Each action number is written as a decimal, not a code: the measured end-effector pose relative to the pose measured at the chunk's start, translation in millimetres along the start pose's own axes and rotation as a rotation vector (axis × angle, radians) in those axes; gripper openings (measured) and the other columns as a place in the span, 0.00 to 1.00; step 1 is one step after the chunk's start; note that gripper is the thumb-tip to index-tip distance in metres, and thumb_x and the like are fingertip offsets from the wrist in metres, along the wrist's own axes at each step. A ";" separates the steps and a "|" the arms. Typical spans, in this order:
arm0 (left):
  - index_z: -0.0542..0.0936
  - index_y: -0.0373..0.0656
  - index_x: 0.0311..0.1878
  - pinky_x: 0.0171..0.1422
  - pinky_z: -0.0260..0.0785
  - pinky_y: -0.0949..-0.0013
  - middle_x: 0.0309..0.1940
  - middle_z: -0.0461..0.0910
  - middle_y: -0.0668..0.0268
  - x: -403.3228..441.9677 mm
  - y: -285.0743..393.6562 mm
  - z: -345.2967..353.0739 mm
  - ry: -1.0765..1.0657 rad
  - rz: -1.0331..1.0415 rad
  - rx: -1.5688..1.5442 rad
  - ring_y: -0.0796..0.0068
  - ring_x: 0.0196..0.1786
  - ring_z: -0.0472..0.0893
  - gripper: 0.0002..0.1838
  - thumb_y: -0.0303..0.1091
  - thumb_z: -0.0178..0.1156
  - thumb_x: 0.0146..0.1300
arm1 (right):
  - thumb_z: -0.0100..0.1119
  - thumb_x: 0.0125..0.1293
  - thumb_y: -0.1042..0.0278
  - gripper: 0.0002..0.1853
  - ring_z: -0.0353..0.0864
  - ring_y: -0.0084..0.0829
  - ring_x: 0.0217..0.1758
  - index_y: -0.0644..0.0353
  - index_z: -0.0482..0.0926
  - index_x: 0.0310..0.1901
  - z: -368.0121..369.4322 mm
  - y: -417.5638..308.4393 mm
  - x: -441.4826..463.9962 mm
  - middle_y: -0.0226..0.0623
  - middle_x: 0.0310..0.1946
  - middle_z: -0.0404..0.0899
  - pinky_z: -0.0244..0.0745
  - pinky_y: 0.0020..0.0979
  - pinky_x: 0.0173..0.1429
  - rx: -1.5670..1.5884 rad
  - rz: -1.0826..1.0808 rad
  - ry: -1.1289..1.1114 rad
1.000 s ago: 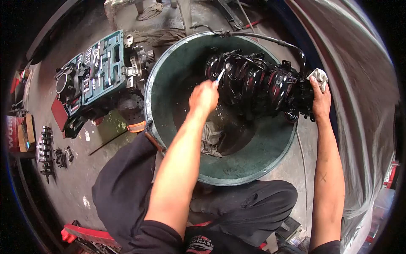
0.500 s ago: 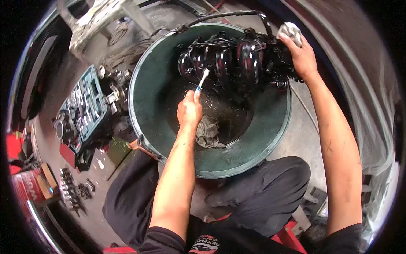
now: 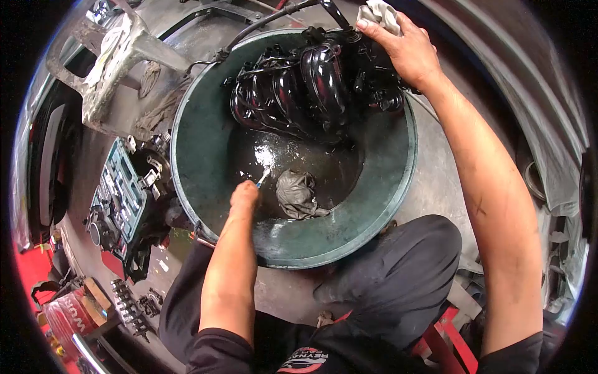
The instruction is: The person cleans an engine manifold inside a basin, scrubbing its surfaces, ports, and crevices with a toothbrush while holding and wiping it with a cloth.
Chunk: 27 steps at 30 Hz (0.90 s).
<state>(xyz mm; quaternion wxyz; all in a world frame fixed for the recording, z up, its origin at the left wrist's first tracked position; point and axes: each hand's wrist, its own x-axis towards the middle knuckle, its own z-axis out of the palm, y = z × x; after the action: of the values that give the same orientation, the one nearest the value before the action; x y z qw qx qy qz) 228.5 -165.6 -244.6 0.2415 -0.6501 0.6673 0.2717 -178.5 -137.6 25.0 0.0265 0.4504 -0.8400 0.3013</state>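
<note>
Head view shows left hand gripping brush, seemingly for wetting it, while brushing would need right hand, clasping cloth, to steady black part beside it.

We can't see most of the brush handle, hidden in our L hand; bristles too small/blurry to make out. Our R hand hides pt of the rag. Intake manifold underside's out of view. Pcs in the socket set are too small to ID. Top edge cuts off the plastic chair; btm edge, our shirt logo.
</note>
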 end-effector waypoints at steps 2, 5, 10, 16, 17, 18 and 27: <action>0.85 0.34 0.49 0.69 0.73 0.54 0.55 0.83 0.46 24.3 -8.6 45.3 -0.110 0.242 0.205 0.46 0.63 0.81 0.16 0.31 0.59 0.62 | 0.62 0.55 0.21 0.51 0.78 0.48 0.67 0.55 0.73 0.70 -4.3 -4.7 -0.5 0.51 0.62 0.80 0.66 0.44 0.72 0.078 -0.011 -0.067; 0.86 0.37 0.47 0.65 0.75 0.52 0.50 0.84 0.44 -44.8 39.2 -3.9 0.055 0.077 -0.105 0.44 0.58 0.83 0.16 0.38 0.60 0.64 | 0.63 0.57 0.24 0.47 0.79 0.44 0.66 0.55 0.75 0.68 -3.0 -0.6 2.5 0.48 0.60 0.82 0.69 0.39 0.70 0.179 -0.073 -0.095; 0.83 0.39 0.45 0.54 0.75 0.44 0.42 0.85 0.44 -96.7 93.2 -36.6 0.486 0.020 -0.513 0.40 0.49 0.84 0.16 0.43 0.54 0.72 | 0.64 0.61 0.30 0.41 0.80 0.41 0.64 0.58 0.77 0.65 -1.0 3.2 7.2 0.47 0.58 0.83 0.68 0.36 0.69 0.140 -0.098 -0.087; 0.80 0.40 0.47 0.55 0.74 0.41 0.42 0.85 0.42 -65.6 90.5 -5.2 0.415 0.132 -0.499 0.38 0.50 0.84 0.15 0.43 0.54 0.73 | 0.64 0.62 0.33 0.40 0.80 0.39 0.63 0.60 0.77 0.65 -2.3 -2.9 7.6 0.48 0.58 0.83 0.67 0.35 0.70 0.194 -0.081 -0.140; 0.80 0.41 0.48 0.55 0.75 0.42 0.44 0.85 0.43 -64.4 85.3 -9.1 0.382 0.130 -0.462 0.39 0.51 0.84 0.15 0.44 0.55 0.73 | 0.64 0.61 0.31 0.41 0.80 0.41 0.64 0.57 0.77 0.66 -0.1 -4.6 8.8 0.48 0.58 0.83 0.67 0.36 0.70 0.188 -0.103 -0.119; 0.81 0.43 0.49 0.56 0.75 0.43 0.45 0.85 0.44 -64.8 76.9 -13.3 0.347 0.124 -0.422 0.40 0.52 0.84 0.15 0.44 0.55 0.73 | 0.63 0.61 0.30 0.41 0.80 0.41 0.64 0.56 0.77 0.66 -0.2 -9.0 9.9 0.48 0.58 0.83 0.68 0.37 0.69 0.145 -0.107 -0.128; 0.88 0.49 0.45 0.56 0.79 0.54 0.44 0.88 0.56 -72.9 28.9 -76.0 0.349 0.272 -0.013 0.55 0.53 0.86 0.11 0.42 0.63 0.65 | 0.59 0.61 0.27 0.42 0.68 0.51 0.72 0.48 0.73 0.70 2.2 -112.8 -3.6 0.54 0.69 0.71 0.59 0.51 0.76 -0.075 -0.259 -0.304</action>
<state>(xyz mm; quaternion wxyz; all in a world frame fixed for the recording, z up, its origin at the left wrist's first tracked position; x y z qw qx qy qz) 204.8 -163.1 -138.1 0.0793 -0.5927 0.7788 0.1895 -88.7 -182.7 76.5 -0.0454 0.5939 -0.7799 0.1924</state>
